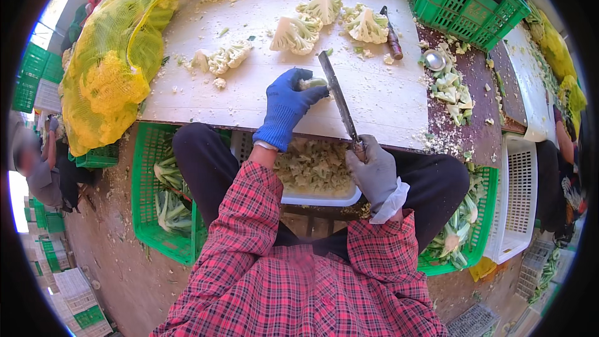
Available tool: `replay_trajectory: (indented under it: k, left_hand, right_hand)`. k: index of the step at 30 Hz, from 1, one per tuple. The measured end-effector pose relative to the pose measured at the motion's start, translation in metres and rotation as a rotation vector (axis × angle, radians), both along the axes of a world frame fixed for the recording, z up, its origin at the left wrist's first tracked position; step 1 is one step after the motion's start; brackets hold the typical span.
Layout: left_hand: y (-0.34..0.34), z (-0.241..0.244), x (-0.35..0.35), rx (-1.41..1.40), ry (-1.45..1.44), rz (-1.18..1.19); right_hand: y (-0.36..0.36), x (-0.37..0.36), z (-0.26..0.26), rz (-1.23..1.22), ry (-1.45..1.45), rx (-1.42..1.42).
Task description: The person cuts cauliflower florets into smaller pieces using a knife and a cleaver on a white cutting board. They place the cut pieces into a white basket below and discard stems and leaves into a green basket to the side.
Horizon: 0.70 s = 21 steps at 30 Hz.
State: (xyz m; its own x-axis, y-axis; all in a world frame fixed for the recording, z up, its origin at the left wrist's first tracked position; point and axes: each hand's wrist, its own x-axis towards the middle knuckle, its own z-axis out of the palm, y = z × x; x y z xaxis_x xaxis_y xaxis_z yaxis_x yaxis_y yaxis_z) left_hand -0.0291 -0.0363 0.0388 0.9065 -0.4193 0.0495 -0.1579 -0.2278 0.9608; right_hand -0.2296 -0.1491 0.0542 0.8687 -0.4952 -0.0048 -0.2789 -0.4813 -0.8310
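Observation:
My left hand [292, 103], in a blue knitted glove, holds a small cauliflower piece [312, 84] between thumb and fingers above the white board [187, 98]. In a grey glove, my right hand [374, 168] grips the handle of a long knife [339, 96], its blade pointing up and away, close beside the piece. Beyond my hands lie large cut cauliflower wedges [295, 35], with another wedge [367, 26] next to a second knife [393, 40]. Farther left is a smaller group of florets [228, 57].
A yellow mesh bag of cauliflower [112, 65] bulges at the left. At the back right stands a green crate [468, 2]; nearer are a round metal object [434, 60] and trimmings [453, 93]. Below the edge sits a tub of small pieces [318, 168]. Other people work at both sides.

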Motion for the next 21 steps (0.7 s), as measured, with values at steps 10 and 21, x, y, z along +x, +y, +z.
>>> replay_trajectory:
  k: [10,21]
  left_hand:
    - [-0.022,-0.017,-0.003,0.093,-0.284,-0.019]
    - [-0.033,0.0,-0.006,0.243,-0.555,-0.033]
  right_hand:
    - [-0.004,0.001,0.011,-0.078,0.024,-0.017]
    - [-0.022,0.027,0.031,0.037,0.19,-0.227]
